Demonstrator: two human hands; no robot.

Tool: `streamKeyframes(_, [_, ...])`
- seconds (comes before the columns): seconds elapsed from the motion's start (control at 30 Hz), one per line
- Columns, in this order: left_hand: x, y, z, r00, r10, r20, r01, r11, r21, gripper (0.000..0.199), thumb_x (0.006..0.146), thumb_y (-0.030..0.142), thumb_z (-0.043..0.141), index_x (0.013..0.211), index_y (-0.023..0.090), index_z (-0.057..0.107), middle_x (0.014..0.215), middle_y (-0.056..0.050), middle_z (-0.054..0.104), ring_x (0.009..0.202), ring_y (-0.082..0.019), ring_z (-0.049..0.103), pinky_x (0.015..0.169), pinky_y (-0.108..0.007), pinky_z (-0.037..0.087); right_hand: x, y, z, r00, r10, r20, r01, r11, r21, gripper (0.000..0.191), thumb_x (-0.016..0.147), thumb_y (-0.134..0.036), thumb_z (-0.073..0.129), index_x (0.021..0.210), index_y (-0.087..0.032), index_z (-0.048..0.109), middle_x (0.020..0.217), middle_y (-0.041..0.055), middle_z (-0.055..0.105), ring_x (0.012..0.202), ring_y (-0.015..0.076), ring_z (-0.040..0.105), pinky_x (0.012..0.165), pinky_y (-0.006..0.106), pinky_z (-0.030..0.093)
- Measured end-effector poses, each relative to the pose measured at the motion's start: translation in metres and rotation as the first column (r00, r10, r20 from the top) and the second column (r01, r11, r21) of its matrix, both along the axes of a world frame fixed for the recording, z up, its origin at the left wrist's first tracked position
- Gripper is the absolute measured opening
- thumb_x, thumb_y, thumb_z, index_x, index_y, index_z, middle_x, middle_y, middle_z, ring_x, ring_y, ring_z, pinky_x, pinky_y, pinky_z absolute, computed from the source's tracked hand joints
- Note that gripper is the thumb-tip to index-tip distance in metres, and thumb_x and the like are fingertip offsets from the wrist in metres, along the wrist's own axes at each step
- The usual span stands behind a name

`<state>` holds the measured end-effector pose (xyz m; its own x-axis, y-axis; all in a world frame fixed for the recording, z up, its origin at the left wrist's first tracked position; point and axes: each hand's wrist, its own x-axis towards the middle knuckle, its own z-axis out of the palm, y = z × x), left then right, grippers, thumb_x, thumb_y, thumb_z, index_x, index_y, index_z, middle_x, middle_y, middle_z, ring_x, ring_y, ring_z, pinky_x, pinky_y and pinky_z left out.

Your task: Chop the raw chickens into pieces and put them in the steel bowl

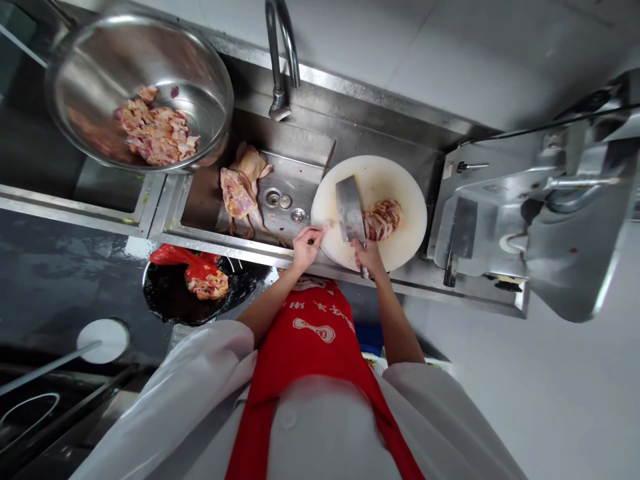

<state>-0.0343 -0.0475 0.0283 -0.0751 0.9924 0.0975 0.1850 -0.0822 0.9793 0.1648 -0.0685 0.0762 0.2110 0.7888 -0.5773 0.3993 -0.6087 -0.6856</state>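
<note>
1. Gripping the cleaver (350, 200) by its handle, the right hand (367, 255) has its fingers wrapped firmly around it, with the blade lying over the board and pointing away from the body.
2. The left hand (307, 248) is at the board's near left rim, fingers curled and thumb drawn in close; whether a scrap is pinched there I cannot tell.
3. Cut meat (385, 219) sits in a heap on the right half of the board, just beside the blade.
4. Under it all is a round white board (400, 175), lightly smeared, beside the open basin of a steel sink (305, 145).
5. In that basin a plucked chicken (243, 183) lies left of the drain (273, 197), below a curved tap (277, 67).
6. Farther left, a wide steel bowl (210, 80) holds a pile of meat pieces (160, 130); on the right stands a slicer (480, 173) (a bulky metal thing).
7. Pale wall (370, 40) behind, dark shiny floor (70, 247) to the left, and a bin (165, 297) lined with black plastic, with a red bag (167, 255) and scraps in it.
8. Most of the handle is hidden by the fingers; the slicer runs out of view, the apron (305, 353) covers part of something blue, and the dark lower left corner is hard to read.
</note>
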Motion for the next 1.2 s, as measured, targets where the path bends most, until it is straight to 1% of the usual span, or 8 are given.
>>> streamKeyframes(0.1, [0.010,-0.002,0.006,0.988,-0.144,-0.049,0.148,0.983,0.105,0.016,0.093,0.029,0.058,0.089,0.021,0.072,0.105,-0.010,0.068,0.105,-0.021,0.065,0.099,-0.039,0.050,0.010,-0.001,0.001,0.993,0.019,0.120,-0.028,0.997,0.071,0.037,0.091,-0.050,0.051,0.090,-0.015,0.064,0.049,-0.0032,0.051,0.049,0.0145,0.055,0.051,0.023,0.045])
streamKeyframes(0.23, [0.018,-0.011,-0.001,0.966,-0.236,-0.106,0.244,0.968,0.065,0.020,0.095,0.028,0.054,0.093,0.020,0.072,0.102,-0.011,0.068,0.101,-0.020,0.066,0.095,-0.038,0.053,-0.001,-0.004,0.004,0.918,0.081,0.387,-0.143,0.981,0.135,0.034,0.093,-0.040,0.047,0.089,-0.013,0.067,0.076,0.0124,0.069,0.079,0.0239,0.065,0.071,0.031,0.048])
streamKeyframes(0.47, [0.007,-0.017,-0.005,0.980,-0.152,-0.131,0.152,0.988,-0.009,0.017,0.092,0.029,0.057,0.091,0.019,0.071,0.094,-0.009,0.067,0.082,-0.017,0.062,0.081,-0.029,0.051,-0.035,-0.012,0.021,0.848,0.154,0.507,-0.283,0.941,0.187,0.045,0.101,-0.040,0.031,0.102,-0.013,0.067,0.090,0.0175,0.072,0.081,0.0261,0.066,0.075,0.032,0.045])
streamKeyframes(0.7, [0.004,-0.016,-0.011,0.985,-0.111,-0.129,0.108,0.994,-0.026,0.016,0.091,0.026,0.057,0.082,0.019,0.069,0.087,-0.006,0.065,0.077,-0.015,0.059,0.077,-0.028,0.049,-0.049,-0.015,0.011,0.818,0.292,0.495,-0.403,0.906,0.132,0.043,0.101,-0.040,0.033,0.099,-0.014,0.068,0.086,0.0153,0.072,0.080,0.0240,0.066,0.075,0.030,0.043])
streamKeyframes(0.8, [0.000,-0.015,-0.010,0.982,-0.102,-0.158,0.099,0.995,-0.026,0.016,0.091,0.026,0.058,0.082,0.020,0.069,0.087,-0.006,0.066,0.081,-0.017,0.060,0.082,-0.030,0.050,-0.042,-0.018,0.011,0.836,0.237,0.496,-0.353,0.923,0.154,0.046,0.101,-0.043,0.032,0.100,-0.014,0.068,0.085,0.0154,0.072,0.077,0.0242,0.065,0.072,0.030,0.043])
streamKeyframes(0.9, [0.000,-0.007,-0.002,0.959,-0.139,-0.246,0.148,0.989,0.019,0.017,0.090,0.030,0.060,0.098,0.021,0.072,0.103,-0.009,0.068,0.102,-0.023,0.060,0.097,-0.038,0.046,-0.024,-0.023,0.018,0.864,0.124,0.488,-0.257,0.942,0.214,0.049,0.100,-0.047,0.031,0.100,-0.014,0.068,0.083,0.0143,0.071,0.075,0.0233,0.064,0.069,0.030,0.043])
streamKeyframes(1.07, [0.032,0.023,0.003,0.814,-0.393,-0.428,0.466,0.882,0.076,0.081,0.074,0.048,0.079,0.144,0.021,0.050,0.153,-0.018,0.037,0.144,-0.038,0.029,0.117,-0.052,0.027,0.022,-0.055,0.031,0.866,-0.121,0.486,-0.031,0.956,0.292,0.049,0.097,-0.051,0.035,0.087,-0.016,0.066,0.073,0.0113,0.068,0.068,0.0220,0.061,0.065,0.030,0.042])
streamKeyframes(1.2, [0.078,0.053,-0.006,0.724,-0.482,-0.493,0.591,0.802,0.083,0.101,0.064,0.052,0.085,0.149,0.018,0.043,0.160,-0.020,0.022,0.149,-0.045,0.014,0.119,-0.058,0.019,0.052,-0.104,0.035,0.838,-0.329,0.436,0.227,0.936,0.270,0.053,0.094,-0.060,0.036,0.078,-0.017,0.064,0.058,0.0076,0.062,0.058,0.0212,0.058,0.058,0.030,0.041])
